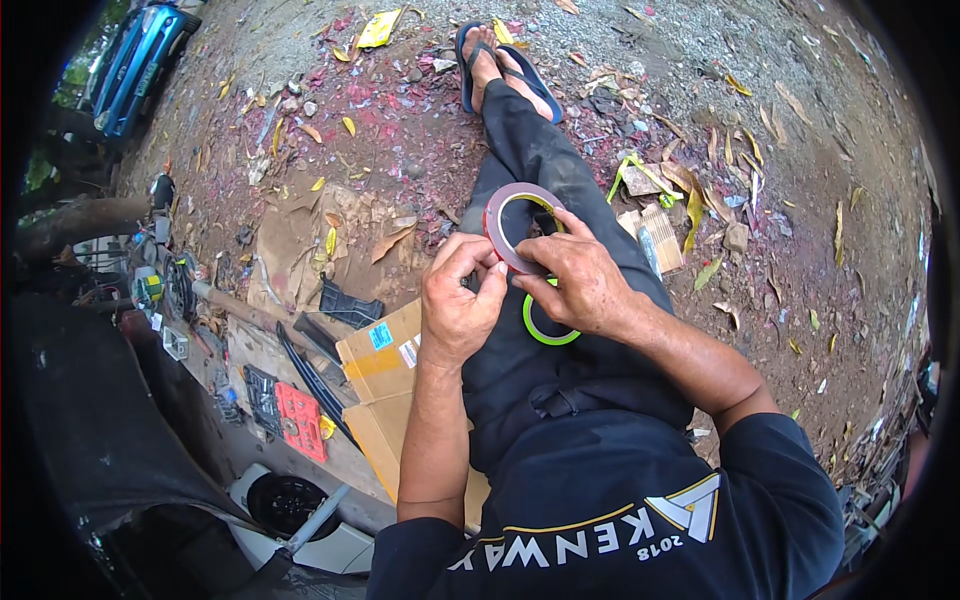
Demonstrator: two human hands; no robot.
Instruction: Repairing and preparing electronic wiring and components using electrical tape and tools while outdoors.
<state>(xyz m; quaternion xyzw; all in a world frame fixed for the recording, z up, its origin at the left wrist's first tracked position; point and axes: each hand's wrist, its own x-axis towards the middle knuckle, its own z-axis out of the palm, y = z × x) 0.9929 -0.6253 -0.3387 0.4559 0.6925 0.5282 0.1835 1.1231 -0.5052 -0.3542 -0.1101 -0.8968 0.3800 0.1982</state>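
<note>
Both hands work on a red tape roll above the lap.

The right hand (580, 285) grips the red tape roll (515, 225); left hand (458, 300) fingers pinch its edge. A green ring (545, 332) lies on the dark trousers (540, 160) beneath.

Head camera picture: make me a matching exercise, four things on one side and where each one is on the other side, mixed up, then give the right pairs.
Things:
1. Red tape roll
2. Green tape roll
3. Cardboard box
4. Blue sandals

Places:
A. On the ground beside the person's left leg
B. On the feet, at the top of the picture
C. Held up between the left hand and the right hand
D. On the lap, partly under the right hand

Pairs: 1-C, 2-D, 3-A, 4-B
</note>
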